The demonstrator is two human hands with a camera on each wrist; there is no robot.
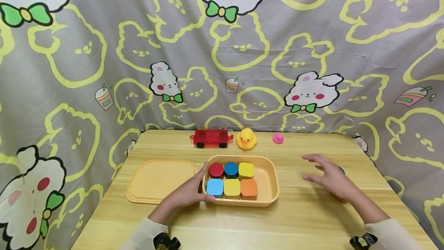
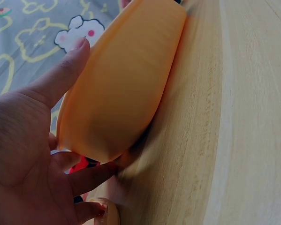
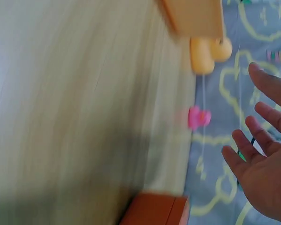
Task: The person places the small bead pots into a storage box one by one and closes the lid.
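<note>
My left hand (image 1: 190, 190) holds the left end of a light-orange plastic box (image 1: 267, 200), its thumb on the near rim and its fingers around the end. In the left wrist view, the box wall (image 2: 126, 84) rises between thumb and fingers. Blocks stand in the box in two rows: a red round one (image 1: 216, 170), a dark blue round one (image 1: 231, 169), yellow ones (image 1: 246, 170), a light blue one (image 1: 215, 187) and an orange one (image 1: 249, 188). Right of the box, my right hand (image 1: 329, 176) hovers with fingers spread, holding nothing. An orange block (image 3: 154, 208) stands near it, mostly hidden in the head view.
A flat light-orange lid (image 1: 161, 180) lies left of the box. Behind the box are a red toy wagon (image 1: 210, 138), a yellow rubber duck (image 1: 246, 139) and a small pink duck (image 1: 278, 138). A patterned curtain (image 1: 243, 61) hangs along the table's back edge.
</note>
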